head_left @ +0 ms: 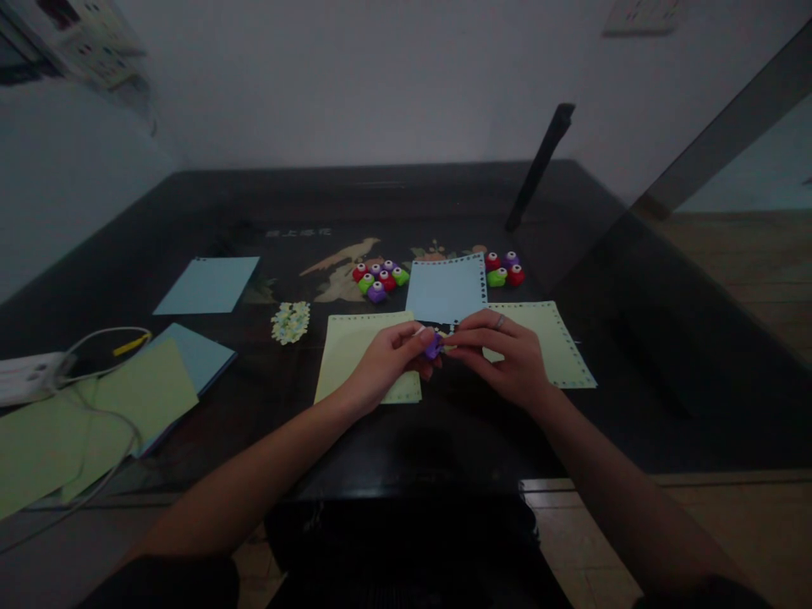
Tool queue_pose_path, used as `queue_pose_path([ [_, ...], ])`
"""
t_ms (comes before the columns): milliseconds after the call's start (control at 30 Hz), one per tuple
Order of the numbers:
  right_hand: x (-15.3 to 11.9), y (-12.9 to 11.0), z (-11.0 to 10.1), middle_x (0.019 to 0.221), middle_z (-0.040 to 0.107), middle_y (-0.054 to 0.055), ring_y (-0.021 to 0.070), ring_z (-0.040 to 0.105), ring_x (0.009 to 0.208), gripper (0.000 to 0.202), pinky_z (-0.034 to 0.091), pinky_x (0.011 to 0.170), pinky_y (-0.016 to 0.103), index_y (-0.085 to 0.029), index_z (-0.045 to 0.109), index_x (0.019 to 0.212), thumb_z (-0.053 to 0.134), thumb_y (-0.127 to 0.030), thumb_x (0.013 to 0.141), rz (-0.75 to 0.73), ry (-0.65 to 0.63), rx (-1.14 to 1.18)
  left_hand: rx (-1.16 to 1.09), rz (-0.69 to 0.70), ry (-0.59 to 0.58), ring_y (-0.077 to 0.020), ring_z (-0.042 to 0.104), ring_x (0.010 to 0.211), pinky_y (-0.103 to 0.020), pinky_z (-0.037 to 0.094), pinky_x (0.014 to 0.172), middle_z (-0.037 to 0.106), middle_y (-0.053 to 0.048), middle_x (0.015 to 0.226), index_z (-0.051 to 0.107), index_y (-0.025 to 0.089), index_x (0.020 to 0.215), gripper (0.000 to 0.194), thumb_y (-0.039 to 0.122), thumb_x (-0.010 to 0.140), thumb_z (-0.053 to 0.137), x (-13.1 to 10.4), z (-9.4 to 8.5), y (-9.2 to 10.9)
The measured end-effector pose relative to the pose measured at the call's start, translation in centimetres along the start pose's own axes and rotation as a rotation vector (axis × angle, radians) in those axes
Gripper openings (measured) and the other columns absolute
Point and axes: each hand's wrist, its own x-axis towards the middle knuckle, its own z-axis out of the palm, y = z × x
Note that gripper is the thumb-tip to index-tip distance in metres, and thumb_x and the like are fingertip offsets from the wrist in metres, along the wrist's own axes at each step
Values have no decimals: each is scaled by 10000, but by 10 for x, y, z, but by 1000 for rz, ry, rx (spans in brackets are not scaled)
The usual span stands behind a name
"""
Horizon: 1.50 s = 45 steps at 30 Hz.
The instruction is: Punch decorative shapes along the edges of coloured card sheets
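Note:
A small purple punch (433,345) is gripped in the fingers of my left hand (397,355). My right hand (498,348), with a ring on one finger, has its fingertips pinched at the right side of the punch; what they hold there is too small to make out. Beneath my left hand lies a yellow-green sheet (342,342) with punched edges, and another such sheet (551,338) lies under my right hand. Just beyond my hands is a light blue sheet (446,288) with holes along its edges.
Several coloured punches (381,281) sit behind the left sheet, more (506,269) at the right. A pile of paper cut-outs (290,322) lies left. Further left are a blue sheet (209,286), stacked papers (145,389) and a white power strip (29,378) with cables. A black stick (539,169) stands behind.

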Motion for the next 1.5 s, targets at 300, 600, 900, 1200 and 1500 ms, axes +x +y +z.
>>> queue_pose_path([
  [300, 2, -1, 0, 799, 629, 28, 139, 596, 711, 103, 487, 634, 269, -225, 686, 898, 605, -227, 834, -25, 38, 9, 17, 0, -5, -87, 541, 534, -210, 423, 524, 603, -8, 639, 575, 135, 765, 326, 458, 776, 617, -1, 1, 2],
  [600, -2, 8, 2, 828, 633, 49, 142, 600, 737, 120, 491, 647, 261, -204, 688, 917, 602, -206, 834, -101, 13, -80, 69, 6, 36, -85, 526, 532, -209, 425, 514, 575, 2, 614, 563, 131, 743, 334, 459, 764, 623, -1, 2, 3],
  [900, 1, 7, 1, 806, 622, 33, 141, 579, 725, 103, 470, 631, 261, -206, 673, 855, 571, -218, 856, 21, 53, -76, 286, 99, 57, -100, 525, 536, -231, 435, 522, 574, -2, 634, 547, 147, 755, 306, 449, 798, 570, 2, -3, 2],
  [1200, 2, 9, 1, 759, 621, 19, 149, 569, 716, 128, 443, 674, 289, -204, 657, 795, 559, -249, 864, 115, 98, -87, 1284, 444, 16, -176, 586, 770, -297, 455, 703, 638, -52, 865, 616, 174, 980, 254, 368, 819, 589, 8, -16, -4],
  [1500, 3, 9, 1, 733, 606, 18, 147, 552, 698, 153, 421, 648, 284, -197, 649, 766, 546, -249, 867, 160, 99, -81, 1452, 456, -54, -196, 589, 787, -321, 458, 726, 631, -61, 850, 631, 171, 995, 250, 345, 819, 600, 12, -19, -14],
])
